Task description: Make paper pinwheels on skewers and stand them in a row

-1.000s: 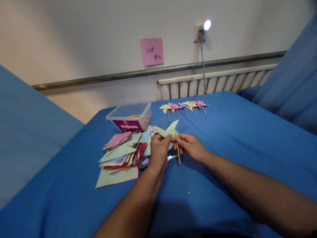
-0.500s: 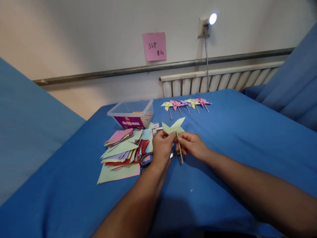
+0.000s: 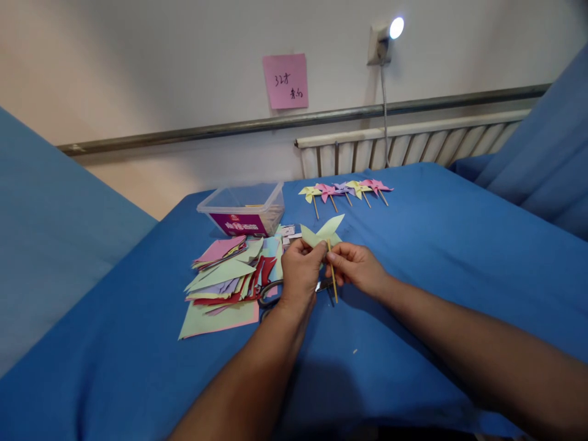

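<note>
A pale green paper pinwheel [image 3: 327, 228] is held above the middle of the blue-covered table. My left hand [image 3: 301, 266] pinches it from the left, thumb near its centre. My right hand [image 3: 356, 267] is closed at the top of a thin yellowish stick [image 3: 333, 283], which hangs down in front of the pinwheel, slightly tilted. Where stick and paper meet is mostly covered by my fingers. Beneath my hands lie scissors [image 3: 324, 285], their handles partly hidden by my left forearm.
Stacked coloured paper [image 3: 223, 285] lies left of my hands. Behind it stands a clear plastic box [image 3: 271, 211] with sticks inside. Several finished pinwheels [image 3: 327, 192] lie in a row at the back. A pink note [image 3: 285, 81] hangs on the wall above a radiator [image 3: 413, 144].
Both hands keep their grip on the pinwheel and stick. The stick's lower end has shifted slightly left; the camera view has moved a little.
</note>
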